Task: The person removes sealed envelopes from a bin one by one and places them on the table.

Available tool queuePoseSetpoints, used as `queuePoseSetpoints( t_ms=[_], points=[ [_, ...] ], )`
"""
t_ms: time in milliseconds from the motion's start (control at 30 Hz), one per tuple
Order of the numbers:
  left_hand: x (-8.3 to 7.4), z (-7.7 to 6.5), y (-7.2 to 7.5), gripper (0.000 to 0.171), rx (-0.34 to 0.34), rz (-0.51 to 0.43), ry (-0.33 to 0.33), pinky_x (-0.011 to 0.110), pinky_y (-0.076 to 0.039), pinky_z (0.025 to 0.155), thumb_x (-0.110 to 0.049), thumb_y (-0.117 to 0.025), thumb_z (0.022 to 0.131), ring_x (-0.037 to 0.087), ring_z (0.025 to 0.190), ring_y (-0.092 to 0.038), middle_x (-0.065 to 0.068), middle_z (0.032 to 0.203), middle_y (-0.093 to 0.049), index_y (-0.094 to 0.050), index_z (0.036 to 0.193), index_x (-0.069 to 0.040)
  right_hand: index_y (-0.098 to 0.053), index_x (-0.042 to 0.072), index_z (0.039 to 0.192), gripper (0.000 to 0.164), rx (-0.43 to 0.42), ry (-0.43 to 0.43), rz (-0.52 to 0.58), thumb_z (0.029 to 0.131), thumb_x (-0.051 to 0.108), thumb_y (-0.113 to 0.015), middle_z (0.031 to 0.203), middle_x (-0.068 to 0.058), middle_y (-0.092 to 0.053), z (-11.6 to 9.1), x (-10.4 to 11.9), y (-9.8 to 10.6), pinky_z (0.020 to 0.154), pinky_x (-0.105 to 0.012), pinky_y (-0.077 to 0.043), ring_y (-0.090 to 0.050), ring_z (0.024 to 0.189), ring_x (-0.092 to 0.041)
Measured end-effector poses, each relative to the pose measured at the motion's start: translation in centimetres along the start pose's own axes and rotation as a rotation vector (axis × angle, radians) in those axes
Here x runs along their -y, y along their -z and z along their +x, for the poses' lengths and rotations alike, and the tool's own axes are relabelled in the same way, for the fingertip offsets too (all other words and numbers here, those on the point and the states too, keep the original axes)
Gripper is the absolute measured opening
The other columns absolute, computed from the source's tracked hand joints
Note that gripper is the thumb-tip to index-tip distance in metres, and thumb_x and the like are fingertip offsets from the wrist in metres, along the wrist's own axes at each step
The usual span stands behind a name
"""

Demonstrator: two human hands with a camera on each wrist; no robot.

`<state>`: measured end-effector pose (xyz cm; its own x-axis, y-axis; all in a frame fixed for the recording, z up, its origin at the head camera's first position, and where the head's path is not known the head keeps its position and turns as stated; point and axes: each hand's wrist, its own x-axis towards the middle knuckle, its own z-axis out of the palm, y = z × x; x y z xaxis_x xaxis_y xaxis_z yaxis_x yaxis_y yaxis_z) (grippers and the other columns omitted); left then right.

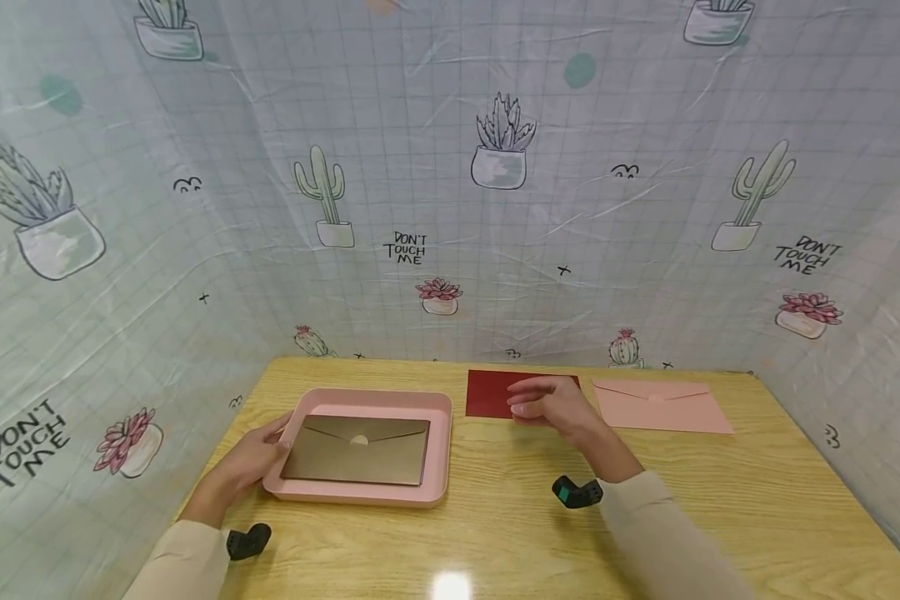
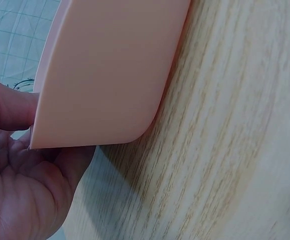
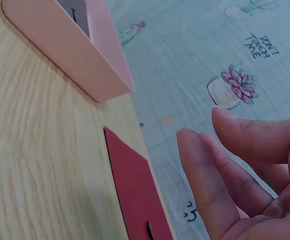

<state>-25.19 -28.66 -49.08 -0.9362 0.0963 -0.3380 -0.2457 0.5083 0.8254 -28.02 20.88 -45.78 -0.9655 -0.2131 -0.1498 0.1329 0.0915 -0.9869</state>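
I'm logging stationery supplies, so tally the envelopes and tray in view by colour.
Pink: 2 (pink tray, pink envelope)
Gold: 1 (gold envelope)
Red: 1 (red envelope)
Total: 4 in view; whether anything lies beneath the gold envelope can't be told.

Right of the left hand (image 1: pixel 246 461): pink rectangular plastic tray (image 1: pixel 360 497), gold rectangular paper envelope (image 1: pixel 356 463) inside. Beyond the right hand (image 1: pixel 557 406): red rectangular paper envelope (image 1: pixel 487 394); rightward, pink rectangular paper envelope (image 1: pixel 666 413).
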Motion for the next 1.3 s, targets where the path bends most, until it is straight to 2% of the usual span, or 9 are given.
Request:
queuePoseSetpoints(
  t_ms=[167,400,533,667,767,933,1167,1300],
  points=[
    [-0.1,-0.1,0.1,0.067,0.006,-0.001,-0.014,0.066,-0.039,0.117,-0.007,-0.036,0.109,0.059,0.151,-0.027,0.039,0.166,-0.017,-0.005,0.168,-0.008,-0.064,-0.011,0.134,0.042,0.016,0.014,-0.011,0.093,-0.004,-0.07,0.118,-0.026,-0.075,0.1,0.0,-1.5,0.091,-0.047,-0.063,-0.079,0.097,-0.028],
    [-0.2,-0.1,0.1,0.066,0.009,-0.015,-0.02,0.066,-0.04,0.117,-0.007,-0.036,0.11,0.059,0.151,-0.028,0.039,0.166,-0.016,-0.005,0.168,-0.007,-0.067,-0.009,0.131,0.039,0.045,0.014,-0.012,0.091,-0.006,-0.07,0.118,-0.028,-0.074,0.4,0.0,-3.8,0.09,-0.049,-0.063,-0.078,0.091,-0.022],
    [-0.1,0.0,0.3,0.066,0.013,-0.023,-0.021,0.066,-0.04,0.117,-0.007,-0.036,0.11,0.058,0.151,-0.028,0.039,0.167,-0.017,-0.005,0.168,-0.007,-0.066,-0.01,0.131,0.04,0.061,0.014,-0.007,0.091,-0.007,-0.069,0.12,-0.031,-0.072,0.6,0.0,-5.0,0.088,-0.048,-0.064,-0.078,0.095,-0.027],
    [-0.2,-0.1,0.3,0.066,0.014,-0.027,-0.024,0.066,-0.04,0.117,-0.006,-0.036,0.109,0.058,0.151,-0.029,0.039,0.166,-0.017,-0.006,0.167,-0.006,-0.067,-0.01,0.13,0.039,0.058,0.0,-0.005,0.091,-0.008,-0.07,0.121,-0.032,-0.071,0.8,0.2,-6.1,0.086,-0.045,-0.065,-0.077,0.101,-0.032],
    [-0.3,-0.2,0.2,0.065,0.009,-0.026,-0.024,0.066,-0.04,0.117,-0.007,-0.036,0.109,0.058,0.15,-0.03,0.039,0.166,-0.018,-0.006,0.167,-0.006,-0.068,-0.009,0.13,0.04,0.05,-0.018,-0.001,0.09,-0.008,-0.07,0.116,-0.027,-0.074,1.0,0.2,-6.8,0.088,-0.046,-0.064,-0.076,0.104,-0.034],
    [-0.3,-0.3,0.1,0.065,0.008,-0.035,-0.027,0.066,-0.04,0.117,-0.007,-0.036,0.109,0.058,0.15,-0.032,0.04,0.165,-0.021,-0.007,0.168,-0.007,-0.066,-0.01,0.131,0.042,0.045,-0.041,0.011,0.089,-0.009,-0.07,0.109,-0.021,-0.076,1.0,0.1,-7.7,0.09,-0.049,-0.063,-0.077,0.094,-0.025],
    [-0.3,-0.2,0.1,0.066,0.007,-0.041,-0.026,0.066,-0.038,0.119,-0.007,-0.037,0.109,0.058,0.151,-0.03,0.039,0.166,-0.019,-0.007,0.168,-0.007,-0.065,-0.01,0.132,0.042,0.082,-0.045,0.015,0.09,-0.009,-0.069,0.116,-0.028,-0.074,0.8,0.2,-9.2,0.095,-0.055,-0.059,-0.076,0.087,-0.018],
    [-0.3,-0.1,0.1,0.066,0.005,-0.041,-0.02,0.066,-0.037,0.119,-0.007,-0.037,0.109,0.058,0.151,-0.029,0.039,0.166,-0.019,-0.007,0.168,-0.007,-0.067,-0.008,0.13,0.036,0.074,-0.06,0.024,0.094,-0.006,-0.064,0.112,-0.026,-0.075,0.7,0.4,-10.5,0.088,-0.047,-0.064,-0.076,0.084,-0.017]
  ],
)
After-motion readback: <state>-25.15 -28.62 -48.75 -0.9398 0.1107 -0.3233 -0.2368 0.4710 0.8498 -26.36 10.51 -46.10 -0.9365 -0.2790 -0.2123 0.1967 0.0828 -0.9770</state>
